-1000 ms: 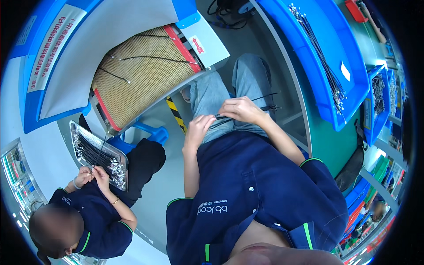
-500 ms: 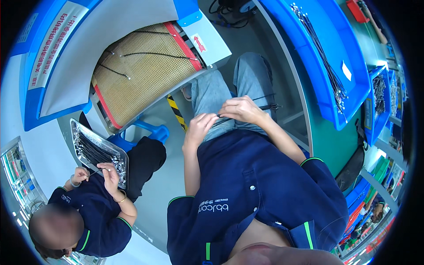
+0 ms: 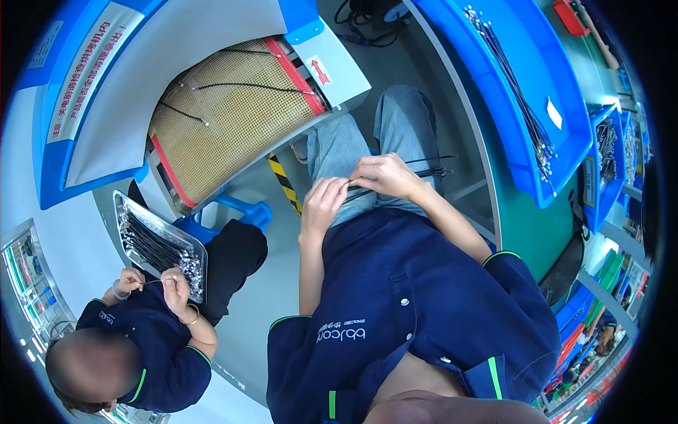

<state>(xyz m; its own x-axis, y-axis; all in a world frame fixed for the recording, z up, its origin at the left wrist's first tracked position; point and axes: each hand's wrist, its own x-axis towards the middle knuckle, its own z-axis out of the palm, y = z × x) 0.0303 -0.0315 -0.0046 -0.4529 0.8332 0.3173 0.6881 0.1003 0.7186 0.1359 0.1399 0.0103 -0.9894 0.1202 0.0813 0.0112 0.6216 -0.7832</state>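
Note:
Over my thighs, my left hand [image 3: 325, 201] and my right hand [image 3: 385, 175] meet with their fingertips close together. Both are closed in a pinch on a thin black cable [image 3: 438, 157], whose free end sticks out to the right past my right hand. The short piece between my fingers is very small, and my fingers hide its tip. Beneath my right hand, a bundle of similar black cables [image 3: 429, 172] lies across my lap, its ends pointing right.
At left front, a machine's mesh conveyor belt [image 3: 226, 116] carries several black cables. To the right, a long blue tray [image 3: 522, 42] holds more cables on a green table [image 3: 519, 233]. A co-worker [image 3: 152, 353] at left holds a cable by a metal tray [image 3: 201, 272] of cables.
My left hand has shifted slightly up and right, staying against my right hand. The cable's free end has swung slightly lower on the right. The co-worker's hand has moved a little.

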